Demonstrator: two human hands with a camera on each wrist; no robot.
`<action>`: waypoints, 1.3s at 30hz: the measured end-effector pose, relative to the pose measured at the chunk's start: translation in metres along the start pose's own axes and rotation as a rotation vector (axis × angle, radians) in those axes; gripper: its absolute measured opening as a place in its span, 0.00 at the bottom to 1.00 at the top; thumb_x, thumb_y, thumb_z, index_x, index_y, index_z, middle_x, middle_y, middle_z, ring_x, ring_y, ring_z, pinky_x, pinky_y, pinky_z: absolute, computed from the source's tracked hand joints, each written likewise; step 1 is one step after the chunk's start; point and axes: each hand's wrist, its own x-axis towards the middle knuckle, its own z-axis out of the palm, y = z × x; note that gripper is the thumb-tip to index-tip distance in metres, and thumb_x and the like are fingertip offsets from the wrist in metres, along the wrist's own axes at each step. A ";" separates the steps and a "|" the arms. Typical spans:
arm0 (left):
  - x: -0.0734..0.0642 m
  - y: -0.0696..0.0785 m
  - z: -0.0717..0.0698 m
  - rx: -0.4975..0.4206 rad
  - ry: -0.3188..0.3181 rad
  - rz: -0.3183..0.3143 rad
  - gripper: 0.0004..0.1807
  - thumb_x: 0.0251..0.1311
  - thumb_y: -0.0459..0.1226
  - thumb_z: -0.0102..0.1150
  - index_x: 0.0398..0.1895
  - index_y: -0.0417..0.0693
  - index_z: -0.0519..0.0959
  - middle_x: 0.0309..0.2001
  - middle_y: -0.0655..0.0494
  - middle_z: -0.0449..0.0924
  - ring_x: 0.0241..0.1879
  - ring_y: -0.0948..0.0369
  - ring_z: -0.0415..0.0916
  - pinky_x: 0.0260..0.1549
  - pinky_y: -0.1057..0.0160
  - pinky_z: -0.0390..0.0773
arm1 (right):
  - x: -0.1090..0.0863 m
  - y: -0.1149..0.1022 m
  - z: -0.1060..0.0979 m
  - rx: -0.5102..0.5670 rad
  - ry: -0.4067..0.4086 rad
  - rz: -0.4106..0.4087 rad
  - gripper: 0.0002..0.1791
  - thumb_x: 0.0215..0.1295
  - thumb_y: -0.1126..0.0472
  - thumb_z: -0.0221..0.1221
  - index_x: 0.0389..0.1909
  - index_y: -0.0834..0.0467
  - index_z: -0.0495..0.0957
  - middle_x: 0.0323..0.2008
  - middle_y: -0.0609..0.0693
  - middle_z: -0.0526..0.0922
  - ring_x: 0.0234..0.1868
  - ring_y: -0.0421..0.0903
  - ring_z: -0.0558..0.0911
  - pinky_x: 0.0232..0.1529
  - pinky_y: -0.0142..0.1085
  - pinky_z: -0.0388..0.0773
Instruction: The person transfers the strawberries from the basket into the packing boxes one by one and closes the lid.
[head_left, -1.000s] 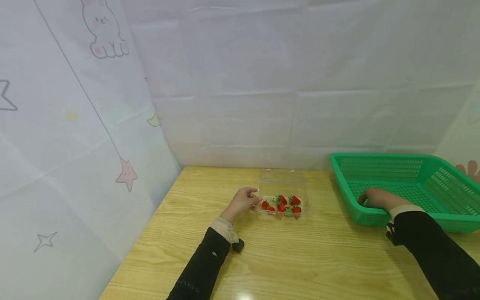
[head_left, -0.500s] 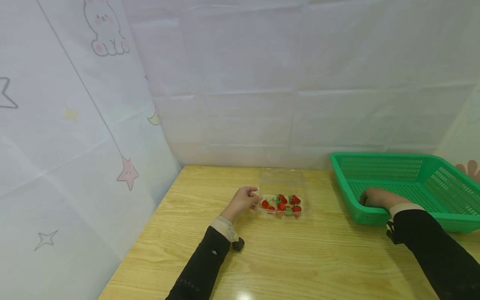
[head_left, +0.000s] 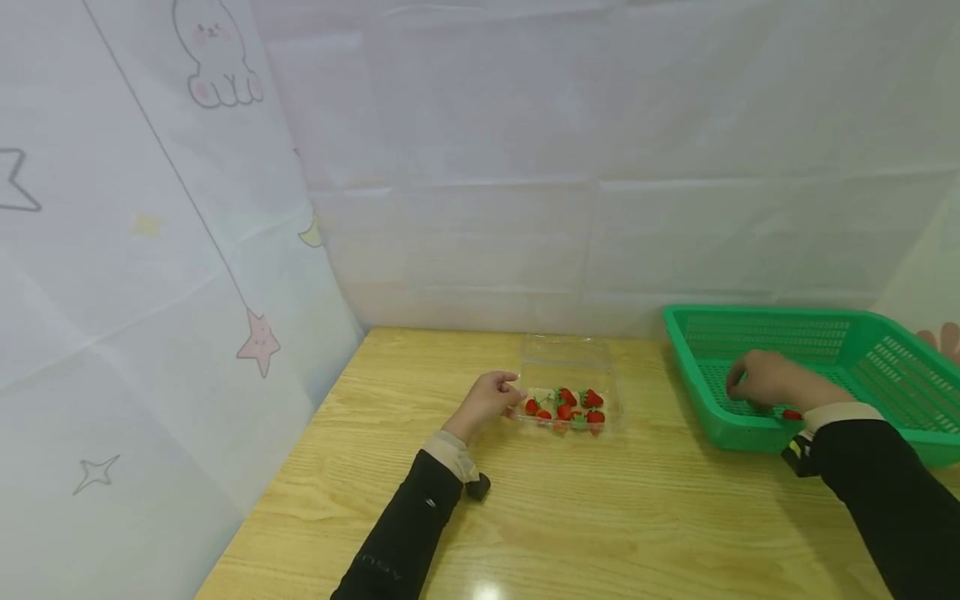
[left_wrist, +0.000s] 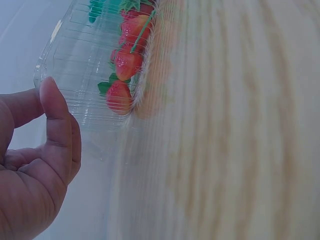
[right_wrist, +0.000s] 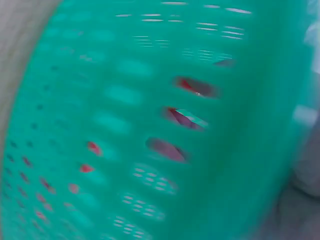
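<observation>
Person at a wooden table [head_left: 570, 517], watched from my remote station; clock positions are read with twelve at the top of the head view. The clear plastic container [head_left: 566, 373] lies toward the far edge, with red strawberries [head_left: 565, 412] in its near part, toward its six o'clock. The left hand [head_left: 483, 402] is at the container's nine o'clock; I read its grip as a pinch, thumb and finger meeting at the edge of the container's side wall. In the left wrist view I make out green leaves [left_wrist: 104, 88] and a thin green stem [left_wrist: 145, 32] among the fruit.

The green basket [head_left: 701, 398] stands at the container's three o'clock, apart from it. The right hand [head_left: 768, 379] is over the basket's interior, reaching in across the near rim, its fingers bent downward. I cannot tell whether it grasps anything, for the fingertips are hidden. A red berry [head_left: 791, 414] shows just beside the wrist, at the hand's five o'clock. In the blurred right wrist view I see red patches [right_wrist: 93, 148] through the basket's slots.

Both arms wear dark sleeves [head_left: 405, 521] with beige cuffs [head_left: 446, 457]. A pale cloth backdrop [head_left: 480, 208] rises behind, its rabbit print [head_left: 222, 58] at ten o'clock.
</observation>
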 end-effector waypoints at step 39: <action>0.000 0.001 -0.002 -0.006 -0.007 0.005 0.29 0.65 0.32 0.61 0.67 0.32 0.66 0.36 0.48 0.76 0.30 0.56 0.78 0.32 0.57 0.84 | 0.088 -0.183 0.068 0.050 0.245 -0.205 0.07 0.62 0.59 0.67 0.34 0.60 0.82 0.25 0.46 0.80 0.21 0.40 0.76 0.27 0.37 0.77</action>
